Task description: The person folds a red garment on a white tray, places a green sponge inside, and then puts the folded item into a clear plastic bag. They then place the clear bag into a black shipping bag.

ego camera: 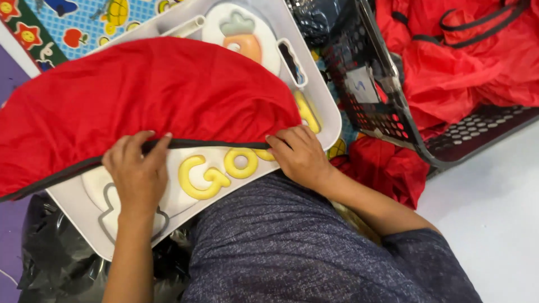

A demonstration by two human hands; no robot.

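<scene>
Both hands, left hand (136,168) and right hand (297,154), pinch the dark-piped hem of the red cloth (146,95) spread over the white tray (328,120) (yellow letters showing beneath), seemingly mid-smoothing, so an even pull looks needed next.

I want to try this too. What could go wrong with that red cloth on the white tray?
The red cloth hangs past the white tray edge at the left, so it might slide off. Both hands, left and right, pinch only its dark trim, which might slip free.
</scene>
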